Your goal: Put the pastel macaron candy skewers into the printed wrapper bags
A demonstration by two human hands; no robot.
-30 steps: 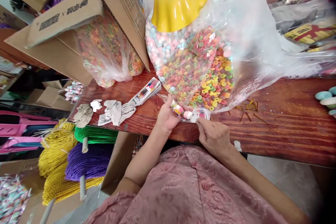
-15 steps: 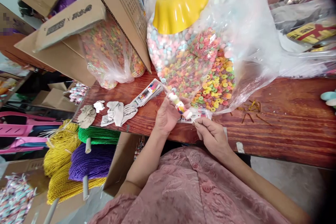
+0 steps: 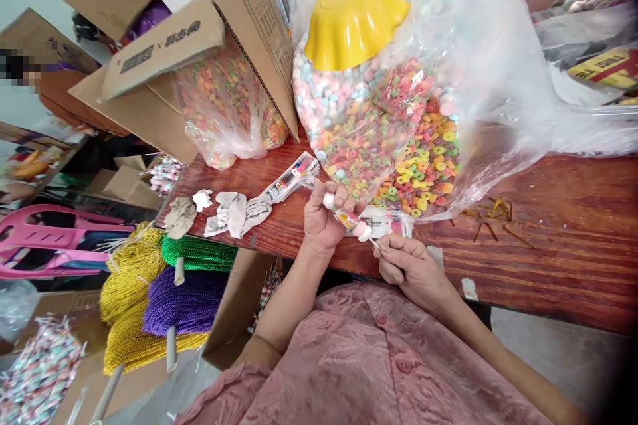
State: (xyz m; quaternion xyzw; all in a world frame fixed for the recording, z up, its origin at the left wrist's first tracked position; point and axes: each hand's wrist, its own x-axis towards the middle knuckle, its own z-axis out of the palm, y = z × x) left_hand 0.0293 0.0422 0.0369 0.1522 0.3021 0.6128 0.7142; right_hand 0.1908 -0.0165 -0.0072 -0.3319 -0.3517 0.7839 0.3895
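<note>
- A marshmallow candy skewer (image 3: 347,219) is held between the two hands, just above the near edge of the wooden table (image 3: 558,259).
- The left hand (image 3: 323,222) is turned palm upward, with its forearm angled in from the lower left; the upper end of the skewer is gripped between the thumb and the curled fingers.
- The right hand (image 3: 416,272) is held lower and to the side, back of the hand upward, its forearm brought in from the lower right.
- The white stick (image 3: 375,244) jutting from the skewer's lower end is pinched between the right thumb and index finger; the other right fingers are folded in.
- The skewer is slanted down from the left hand toward the right, and the hands are kept apart.
- Behind the skewer, a printed clear packet (image 3: 386,220) is laid flat on the table.
- Beyond the hands, gummy rings (image 3: 423,172) are seen in a clear plastic bag, near an upturned yellow bowl (image 3: 356,16) resting over bagged marshmallows (image 3: 316,93).
</note>
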